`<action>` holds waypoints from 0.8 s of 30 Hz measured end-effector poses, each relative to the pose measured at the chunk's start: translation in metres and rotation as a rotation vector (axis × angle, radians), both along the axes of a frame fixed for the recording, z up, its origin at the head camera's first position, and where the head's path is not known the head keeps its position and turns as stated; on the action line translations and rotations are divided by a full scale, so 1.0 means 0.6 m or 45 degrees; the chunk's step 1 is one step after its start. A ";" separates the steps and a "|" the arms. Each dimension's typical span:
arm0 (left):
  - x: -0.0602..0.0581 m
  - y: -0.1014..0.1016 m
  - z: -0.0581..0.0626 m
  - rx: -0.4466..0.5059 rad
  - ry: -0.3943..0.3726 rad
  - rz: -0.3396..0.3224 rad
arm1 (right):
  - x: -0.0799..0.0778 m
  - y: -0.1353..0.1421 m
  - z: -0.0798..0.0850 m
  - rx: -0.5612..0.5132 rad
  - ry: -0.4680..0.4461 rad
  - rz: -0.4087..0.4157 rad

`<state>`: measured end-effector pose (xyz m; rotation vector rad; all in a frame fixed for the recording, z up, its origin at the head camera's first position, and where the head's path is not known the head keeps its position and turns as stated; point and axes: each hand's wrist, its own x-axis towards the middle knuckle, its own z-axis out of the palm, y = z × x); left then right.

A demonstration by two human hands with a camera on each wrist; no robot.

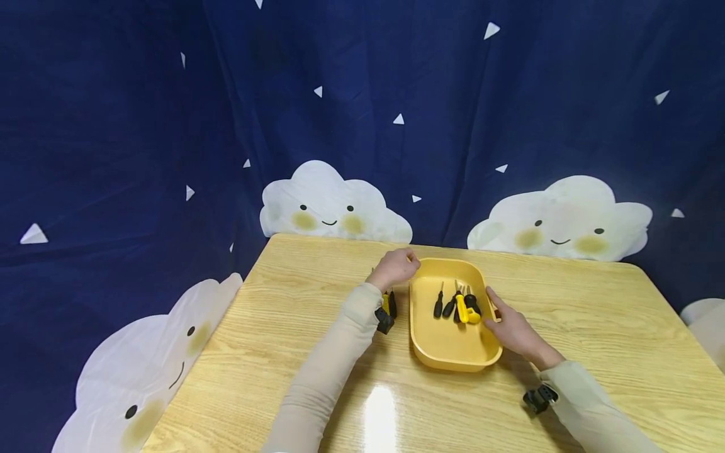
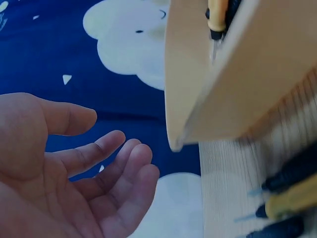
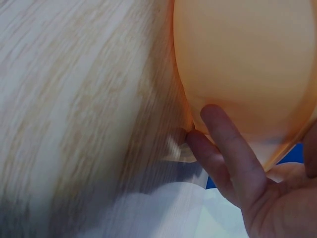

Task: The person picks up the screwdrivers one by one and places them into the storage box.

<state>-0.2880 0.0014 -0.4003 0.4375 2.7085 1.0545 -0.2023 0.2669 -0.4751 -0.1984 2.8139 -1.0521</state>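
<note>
A yellow plastic tray (image 1: pixel 447 352) sits on the table, with several black- and yellow-handled screwdrivers (image 1: pixel 461 308) lying inside it. My left hand (image 1: pixel 395 267) is just off the tray's far left corner. In the left wrist view that hand (image 2: pixel 94 183) has loosely bent fingers, nothing in them, and a gap to the tray wall (image 2: pixel 257 94). At the tray's right side, my right hand (image 1: pixel 514 328) holds the wall, thumb at the rim. The right wrist view has its fingers (image 3: pixel 230 139) against the outside of the wall. The thumb is partly out of frame there.
Left of the tray, partly hidden under my left wrist, more screwdrivers (image 1: pixel 392 303) lie on the wooden table (image 1: pixel 589 314); one yellow handle (image 2: pixel 292 198) lies between black ones. A dark blue curtain (image 1: pixel 362 75) with white clouds hangs behind the table's far edge.
</note>
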 end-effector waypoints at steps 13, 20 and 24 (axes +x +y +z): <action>-0.006 -0.067 -0.018 -0.080 0.043 0.062 | 0.001 0.000 0.003 -0.004 -0.012 -0.001; -0.006 -0.091 -0.031 -0.273 0.059 0.088 | 0.001 -0.001 0.005 0.006 -0.011 -0.004; -0.006 -0.104 -0.048 -0.341 0.031 0.110 | 0.002 -0.002 0.006 0.008 -0.011 -0.004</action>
